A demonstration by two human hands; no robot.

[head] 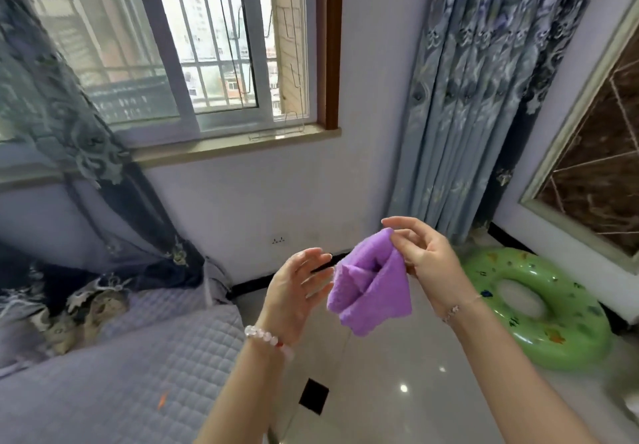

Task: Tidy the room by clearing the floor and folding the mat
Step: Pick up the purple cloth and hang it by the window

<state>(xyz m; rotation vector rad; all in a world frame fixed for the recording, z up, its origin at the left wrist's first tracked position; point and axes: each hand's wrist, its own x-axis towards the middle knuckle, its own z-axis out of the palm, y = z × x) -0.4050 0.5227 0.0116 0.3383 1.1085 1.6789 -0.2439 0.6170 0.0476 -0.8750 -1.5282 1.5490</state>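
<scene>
a purple cloth [371, 291] hangs in the air, pinched at its top corner between the thumb and fingertips of the right hand [428, 263]. it droops below and to the left of that hand in soft folds, and its lowest point falls beneath the level of both wrists. the left hand [294, 291] is held up just left of the cloth with its fingers [318, 258] straight and slightly spread, grasping nothing. their tips reach the cloth's left edge, though whether they touch it cannot be told.

a bead bracelet [266, 336] circles the left wrist and a thin chain bracelet [456, 310] the right.

under both hands lies a glossy pale floor [397, 374] with a black square tile [313, 400] set into it, below the left forearm. to the right of the right hand and lower, a green inflatable swim ring [570, 333] lies flat on the floor against the wall. below and left of the left hand spreads a quilted lavender cover [138, 357], with a small orange scrap [162, 400] on it.

beyond the hands, a wall socket [278, 240] sits low on the lilac wall just above the left hand's fingertips. higher up is a barred window [207, 46], with a dark patterned curtain [86, 167] off to the left and a blue-grey curtain [484, 97] hanging above the right hand. far right, a framed brown marble panel [594, 167] fills the side wall.
</scene>
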